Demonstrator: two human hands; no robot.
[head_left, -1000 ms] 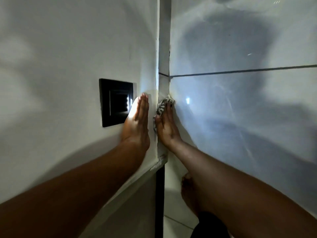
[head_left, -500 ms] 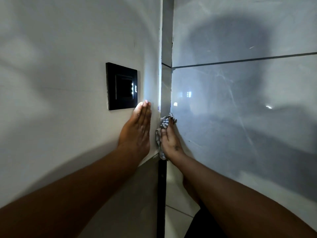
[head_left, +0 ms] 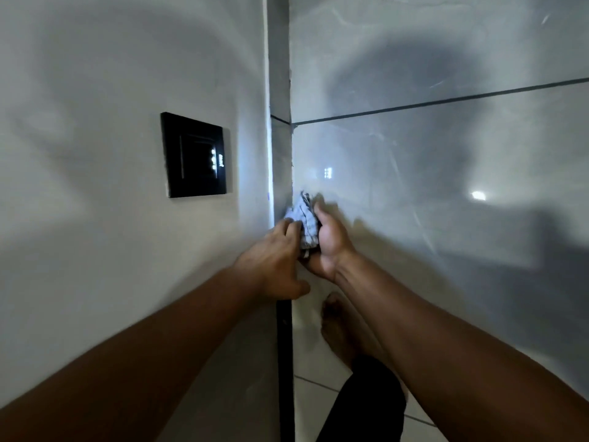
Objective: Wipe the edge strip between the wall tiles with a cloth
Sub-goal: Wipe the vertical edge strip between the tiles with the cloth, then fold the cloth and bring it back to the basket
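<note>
The right hand [head_left: 330, 242] cups a crumpled grey-and-white checked cloth [head_left: 304, 223], its grip curled around the bunch, while the left hand [head_left: 275, 266] pinches the cloth's near side with its fingers [head_left: 291, 226]. The cloth sits between both hands, its top touching the narrow grey vertical edge strip [head_left: 280, 154] where the pale glossy wall tiles [head_left: 414, 186] meet. It looks like the cloth is being regathered mid-wipe; how much strip is already clean I cannot tell, as its surface looks uniformly dull above. A black square switch plate [head_left: 194, 156] hangs left.
</note>
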